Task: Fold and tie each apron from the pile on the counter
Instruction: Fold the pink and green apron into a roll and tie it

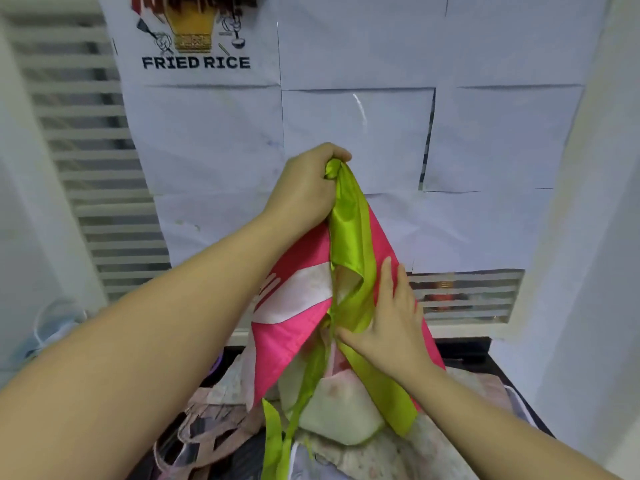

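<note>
Fingers (337, 154) of the left hand (304, 185) curl tight round the bunched top of the lime-green satin strap (349, 216), holding one bright pink apron with white print (287, 337) raised above the pile of pale floral aprons (391, 455) on the black counter (464, 351). Right hand (393, 327): fingers straight and slightly spread, pressed flat on the strap and the pink cloth. Two narrow green ties (273, 434) hang from the apron onto the pile. Number of aprons in the pile: cannot be told. Wall behind: one "FRIED RICE" poster (195, 62).
</note>
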Demonstrator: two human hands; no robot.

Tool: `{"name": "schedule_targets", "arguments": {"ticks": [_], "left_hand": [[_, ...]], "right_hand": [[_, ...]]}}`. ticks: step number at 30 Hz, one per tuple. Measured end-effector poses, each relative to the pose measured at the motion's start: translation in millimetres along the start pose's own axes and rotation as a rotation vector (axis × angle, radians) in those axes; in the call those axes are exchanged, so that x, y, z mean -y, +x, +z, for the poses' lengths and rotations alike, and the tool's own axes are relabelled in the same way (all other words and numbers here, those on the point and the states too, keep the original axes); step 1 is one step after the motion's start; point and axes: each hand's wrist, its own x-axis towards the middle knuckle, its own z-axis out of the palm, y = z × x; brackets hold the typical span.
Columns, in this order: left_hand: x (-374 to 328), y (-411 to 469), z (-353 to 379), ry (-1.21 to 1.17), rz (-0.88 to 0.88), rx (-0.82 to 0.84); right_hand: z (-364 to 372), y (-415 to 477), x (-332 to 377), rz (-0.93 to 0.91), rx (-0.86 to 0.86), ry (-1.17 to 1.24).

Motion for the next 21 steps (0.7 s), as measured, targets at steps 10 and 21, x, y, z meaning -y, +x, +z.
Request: {"name": "schedule_targets", "arguments": {"ticks": [10,21], "left_hand": [[-11.4,2.8,-36.5,-0.067,-0.012,-0.062],[37.4,-25.3,-90.5,0.162,-0.094,0.159]], "right_hand": [[-5.0,8.1,24.3,-0.005,-0.059,0.155],[-75.1,28.3,-30.7,0.443,-0.104,0.736]]}}
